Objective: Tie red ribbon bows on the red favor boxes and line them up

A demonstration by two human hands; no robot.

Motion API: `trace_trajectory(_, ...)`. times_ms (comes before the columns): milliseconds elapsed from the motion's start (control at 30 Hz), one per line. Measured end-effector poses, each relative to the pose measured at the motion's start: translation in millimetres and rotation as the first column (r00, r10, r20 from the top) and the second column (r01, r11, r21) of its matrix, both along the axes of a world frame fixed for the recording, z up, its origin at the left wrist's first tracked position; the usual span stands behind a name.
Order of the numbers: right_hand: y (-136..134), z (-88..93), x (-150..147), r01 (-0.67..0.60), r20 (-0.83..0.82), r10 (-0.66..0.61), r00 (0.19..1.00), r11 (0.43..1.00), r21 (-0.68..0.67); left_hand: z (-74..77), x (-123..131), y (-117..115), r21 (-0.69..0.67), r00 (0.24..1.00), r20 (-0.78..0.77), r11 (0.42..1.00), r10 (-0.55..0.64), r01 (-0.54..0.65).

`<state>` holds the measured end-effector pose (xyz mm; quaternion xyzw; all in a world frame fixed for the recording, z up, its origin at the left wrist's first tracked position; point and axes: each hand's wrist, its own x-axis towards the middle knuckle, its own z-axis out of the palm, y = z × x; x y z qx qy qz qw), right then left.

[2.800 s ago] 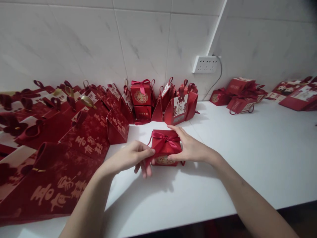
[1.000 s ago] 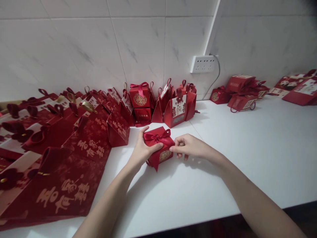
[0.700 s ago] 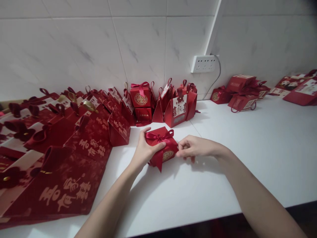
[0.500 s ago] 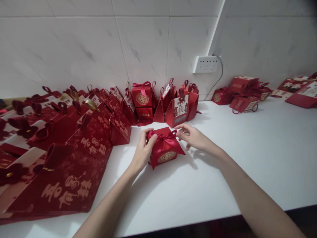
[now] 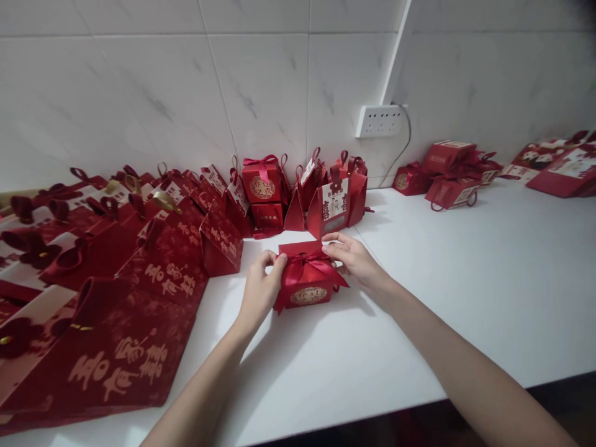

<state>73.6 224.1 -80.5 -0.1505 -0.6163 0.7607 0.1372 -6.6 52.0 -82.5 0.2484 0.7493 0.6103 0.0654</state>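
Note:
A small red gift box (image 5: 294, 298) with a gold round emblem stands on the white table, a dark pink ribbon (image 5: 311, 268) tied in a bow on its top. My left hand (image 5: 262, 284) is at the box's left side, thumb and fingers closed on the left part of the ribbon bow. At the right side, my right hand (image 5: 356, 259) pinches the bow's right loop between thumb and fingers. One ribbon tail hangs at the front left corner and another sticks out to the right. The fingertips are partly hidden by the ribbon.
Many red gift bags (image 5: 135, 360) crowd the left. Behind the box are stacked red boxes (image 5: 263, 186) and an upright house-shaped box (image 5: 336, 202). More red boxes (image 5: 449, 189) lie at the back right. A white power strip (image 5: 380, 121) is on the tiled wall. The white table (image 5: 447, 298) ends in front.
My left hand has shifted from over the box's top left to the ribbon's left side. My right hand has closed in on the right loop. The box has turned slightly.

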Motion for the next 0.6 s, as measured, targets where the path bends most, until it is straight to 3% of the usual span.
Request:
trace_trajectory(200,-4,-3.8,0,0.06,0.019,-0.057,0.998,0.983,-0.173,-4.7,6,5,0.054,0.997,0.059,0.998,0.041,-0.044)
trace_trajectory(300,-5,-3.0,0,0.066,0.07,-0.054,0.996,0.979,-0.195,-6.4,6,5,0.027,0.996,0.031,0.996,0.089,-0.089)
trace_trajectory(467,-9,-5.3,-2,0.068,-0.037,-0.08,0.996,0.964,-0.257,-6.5,5,4,0.02,0.993,0.008,0.992,0.121,-0.121)
trace_trajectory(600,-12,-6.6,-4,0.124,-0.028,-0.137,0.99,0.954,-0.273,-7.9,5,5,0.032,0.992,0.002,0.991,0.128,-0.128)
